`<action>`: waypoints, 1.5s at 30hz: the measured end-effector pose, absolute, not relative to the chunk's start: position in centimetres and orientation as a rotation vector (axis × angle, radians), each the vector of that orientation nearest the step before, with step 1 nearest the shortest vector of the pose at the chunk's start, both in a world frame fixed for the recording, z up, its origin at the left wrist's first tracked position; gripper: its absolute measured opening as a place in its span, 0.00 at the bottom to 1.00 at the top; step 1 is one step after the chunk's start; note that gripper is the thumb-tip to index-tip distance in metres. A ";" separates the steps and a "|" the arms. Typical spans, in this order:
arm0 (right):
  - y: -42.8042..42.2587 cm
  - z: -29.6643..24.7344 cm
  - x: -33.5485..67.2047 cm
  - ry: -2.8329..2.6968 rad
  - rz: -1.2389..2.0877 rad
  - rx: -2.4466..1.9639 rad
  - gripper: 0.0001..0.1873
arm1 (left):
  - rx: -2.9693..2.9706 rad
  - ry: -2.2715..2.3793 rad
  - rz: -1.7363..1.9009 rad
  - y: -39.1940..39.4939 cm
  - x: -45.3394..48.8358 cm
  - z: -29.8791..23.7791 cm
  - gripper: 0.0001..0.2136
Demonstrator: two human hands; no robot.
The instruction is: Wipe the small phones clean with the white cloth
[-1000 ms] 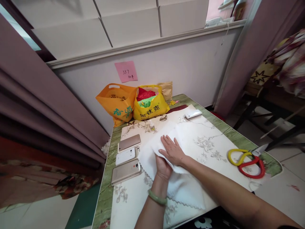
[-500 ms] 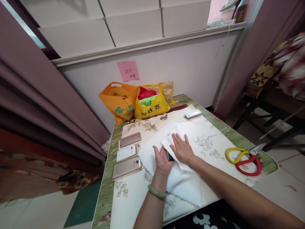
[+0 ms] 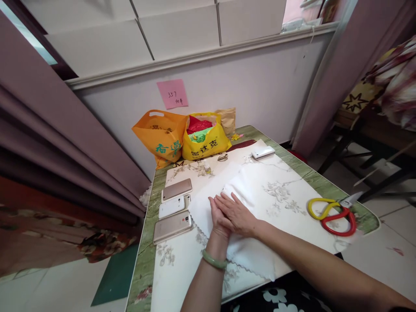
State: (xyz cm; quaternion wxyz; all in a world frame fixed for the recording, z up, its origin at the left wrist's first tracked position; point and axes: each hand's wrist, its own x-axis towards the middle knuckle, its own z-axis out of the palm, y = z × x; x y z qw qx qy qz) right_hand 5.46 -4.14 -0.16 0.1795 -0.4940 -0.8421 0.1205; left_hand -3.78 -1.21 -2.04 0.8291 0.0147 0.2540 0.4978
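Both of my hands rest on a white cloth with a scalloped edge, spread over the flowered table cover. My left hand, with a green bangle on its wrist, lies palm down with its fingers stretched forward. My right hand lies flat across it, fingers spread on the cloth. Nothing shows between the hands. Three phones lie in a column just left of the cloth: a rose-gold one, a white one and a gold one.
Red and yellow scissors lie near the table's right edge. A white device, a small bottle, an orange bag and a yellow bag stand at the back. Curtains hang at the left; a chair frame stands right.
The dark object seen in my left hand half a second ago is out of sight. The folded-up cloth corner lies flat again, and my right hand has slid back over my left.
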 end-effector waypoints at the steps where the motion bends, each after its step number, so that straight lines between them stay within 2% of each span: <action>1: -3.6 -0.2 5.4 -2.376 0.405 -1.419 0.35 | 0.035 0.538 1.076 -1.1 -3.8 -2.1 0.23; 6: -0.5 -0.1 5.8 -2.298 0.520 -1.597 0.36 | 0.096 0.451 1.047 -0.6 -3.4 -2.0 0.27; 12: 0.9 -0.3 6.5 -2.194 0.486 -1.701 0.38 | 0.157 0.433 1.013 -0.6 -3.5 -1.6 0.30; 20: -2.3 -1.5 6.5 -2.209 0.348 -1.687 0.42 | 0.192 0.455 1.030 -1.4 -3.7 -1.3 0.35; 29: -7.4 -1.2 6.2 -2.361 0.268 -1.444 0.46 | 0.111 0.673 1.054 -1.7 -3.9 -1.4 0.31; 37: -2.8 0.2 6.1 -2.483 0.417 -1.303 0.38 | -0.020 0.631 1.120 -1.1 -3.5 -1.7 0.23; 45: 2.4 -0.4 6.5 -2.332 0.541 -1.543 0.38 | 0.128 0.438 1.033 -0.4 -3.4 -1.6 0.31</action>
